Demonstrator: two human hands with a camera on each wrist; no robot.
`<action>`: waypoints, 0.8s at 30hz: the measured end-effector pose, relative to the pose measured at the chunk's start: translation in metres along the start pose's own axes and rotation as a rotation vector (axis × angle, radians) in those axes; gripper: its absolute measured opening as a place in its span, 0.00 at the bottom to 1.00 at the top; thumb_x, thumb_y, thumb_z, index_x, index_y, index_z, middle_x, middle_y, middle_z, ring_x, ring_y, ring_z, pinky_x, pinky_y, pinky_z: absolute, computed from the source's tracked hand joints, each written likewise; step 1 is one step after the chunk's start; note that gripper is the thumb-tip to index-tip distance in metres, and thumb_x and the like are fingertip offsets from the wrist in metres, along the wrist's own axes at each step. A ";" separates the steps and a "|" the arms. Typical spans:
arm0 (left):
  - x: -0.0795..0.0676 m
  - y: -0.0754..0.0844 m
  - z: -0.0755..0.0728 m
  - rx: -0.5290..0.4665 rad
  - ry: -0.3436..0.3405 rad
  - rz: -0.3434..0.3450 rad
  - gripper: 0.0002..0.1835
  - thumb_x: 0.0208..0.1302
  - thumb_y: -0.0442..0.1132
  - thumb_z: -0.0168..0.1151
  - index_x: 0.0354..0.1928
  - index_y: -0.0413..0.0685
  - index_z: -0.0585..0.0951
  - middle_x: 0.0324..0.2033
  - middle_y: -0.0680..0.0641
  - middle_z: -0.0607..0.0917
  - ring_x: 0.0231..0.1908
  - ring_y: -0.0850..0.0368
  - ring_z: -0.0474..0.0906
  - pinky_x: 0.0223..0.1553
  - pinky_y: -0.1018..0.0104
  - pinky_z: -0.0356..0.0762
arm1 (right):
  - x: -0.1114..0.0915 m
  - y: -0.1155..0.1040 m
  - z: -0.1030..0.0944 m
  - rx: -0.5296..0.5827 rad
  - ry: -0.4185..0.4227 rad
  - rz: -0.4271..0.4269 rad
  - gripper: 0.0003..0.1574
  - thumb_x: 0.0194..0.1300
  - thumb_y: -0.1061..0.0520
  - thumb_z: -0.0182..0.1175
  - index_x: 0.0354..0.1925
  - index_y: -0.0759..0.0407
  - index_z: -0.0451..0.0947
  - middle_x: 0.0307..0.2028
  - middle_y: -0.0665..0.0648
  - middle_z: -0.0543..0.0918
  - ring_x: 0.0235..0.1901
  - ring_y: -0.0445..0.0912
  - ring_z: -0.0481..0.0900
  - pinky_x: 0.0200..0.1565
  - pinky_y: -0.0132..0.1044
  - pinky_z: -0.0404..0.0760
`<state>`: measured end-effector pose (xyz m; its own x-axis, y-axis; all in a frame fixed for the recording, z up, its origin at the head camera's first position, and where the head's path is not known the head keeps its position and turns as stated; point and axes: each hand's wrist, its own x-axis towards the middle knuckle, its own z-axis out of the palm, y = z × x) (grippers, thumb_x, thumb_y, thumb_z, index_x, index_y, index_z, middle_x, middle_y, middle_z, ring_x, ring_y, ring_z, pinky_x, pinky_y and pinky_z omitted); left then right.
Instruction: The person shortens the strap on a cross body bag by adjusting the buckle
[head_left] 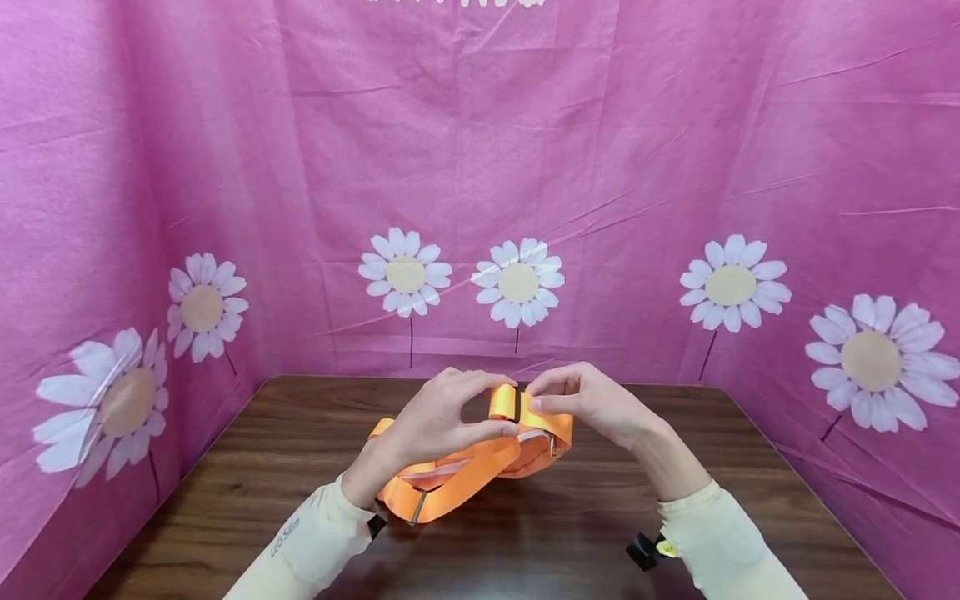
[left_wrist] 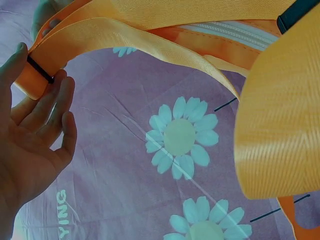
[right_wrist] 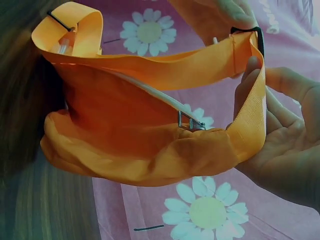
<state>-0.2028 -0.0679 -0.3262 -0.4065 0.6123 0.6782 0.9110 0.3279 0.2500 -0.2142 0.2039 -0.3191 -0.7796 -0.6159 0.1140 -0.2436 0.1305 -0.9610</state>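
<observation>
An orange waist bag (right_wrist: pixel 130 140) with a wide webbing strap (head_left: pixel 472 487) is held up over the table. My left hand (head_left: pixel 442 417) pinches the strap between thumb and fingers beside a black slider buckle (head_left: pixel 517 403). From the other side, my right hand (head_left: pixel 600 404) grips the webbing close to the same slider, thumb and index finger on it. A second dark slider (head_left: pixel 417 507) sits on the strap loop hanging near my left wrist. Along the bag's top runs a pale zipper (left_wrist: pixel 230 34), its metal pull (right_wrist: pixel 191 121) toward the right end.
Under the bag is a dark wood-grain table (head_left: pixel 585 533). A pink cloth (head_left: pixel 600 167) printed with white daisies surrounds it at the back and both sides. A black wrist mount (head_left: pixel 643 552) juts from the right sleeve (head_left: pixel 720 542).
</observation>
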 end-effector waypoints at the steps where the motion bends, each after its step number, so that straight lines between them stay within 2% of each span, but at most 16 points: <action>1: 0.000 0.000 0.000 0.006 0.011 0.012 0.30 0.55 0.52 0.79 0.59 0.52 0.83 0.51 0.60 0.85 0.50 0.67 0.79 0.52 0.60 0.72 | 0.000 0.000 0.001 0.005 0.003 0.003 0.13 0.68 0.58 0.67 0.48 0.65 0.85 0.34 0.65 0.86 0.36 0.52 0.84 0.43 0.48 0.82; 6: 0.003 -0.001 -0.003 0.007 0.074 0.055 0.31 0.54 0.50 0.80 0.59 0.50 0.83 0.50 0.59 0.86 0.48 0.68 0.80 0.49 0.63 0.73 | 0.000 0.000 -0.001 0.054 0.000 -0.019 0.13 0.70 0.60 0.65 0.49 0.67 0.84 0.35 0.66 0.86 0.37 0.53 0.83 0.44 0.49 0.82; 12: 0.002 -0.003 -0.011 -0.027 0.119 0.031 0.30 0.53 0.47 0.81 0.58 0.49 0.83 0.51 0.58 0.86 0.49 0.63 0.80 0.49 0.61 0.73 | 0.002 0.007 -0.011 0.093 -0.013 -0.093 0.12 0.71 0.63 0.62 0.49 0.68 0.83 0.39 0.65 0.86 0.41 0.53 0.83 0.47 0.49 0.80; 15: 0.001 -0.003 -0.012 -0.047 0.116 0.018 0.30 0.53 0.46 0.82 0.58 0.50 0.83 0.51 0.58 0.85 0.50 0.62 0.80 0.52 0.58 0.73 | 0.002 0.010 -0.013 0.117 -0.024 -0.132 0.11 0.71 0.64 0.62 0.49 0.69 0.83 0.39 0.65 0.86 0.39 0.52 0.83 0.46 0.48 0.81; 19: 0.001 -0.004 -0.010 -0.092 0.098 0.009 0.30 0.51 0.45 0.83 0.57 0.50 0.83 0.50 0.58 0.85 0.51 0.61 0.79 0.53 0.55 0.73 | 0.003 0.010 -0.011 0.120 -0.014 -0.138 0.11 0.70 0.64 0.63 0.48 0.70 0.83 0.37 0.65 0.86 0.37 0.50 0.83 0.44 0.46 0.82; 24: 0.003 -0.004 -0.005 -0.119 0.069 0.013 0.29 0.51 0.48 0.83 0.55 0.52 0.83 0.47 0.60 0.85 0.48 0.65 0.80 0.52 0.61 0.75 | 0.003 0.006 -0.004 0.114 -0.009 -0.134 0.10 0.69 0.65 0.63 0.48 0.69 0.84 0.38 0.66 0.87 0.38 0.51 0.84 0.45 0.47 0.83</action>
<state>-0.2075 -0.0714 -0.3217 -0.3925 0.5636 0.7268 0.9197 0.2304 0.3180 -0.2204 0.2054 -0.3239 -0.7391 -0.6290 0.2411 -0.2776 -0.0417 -0.9598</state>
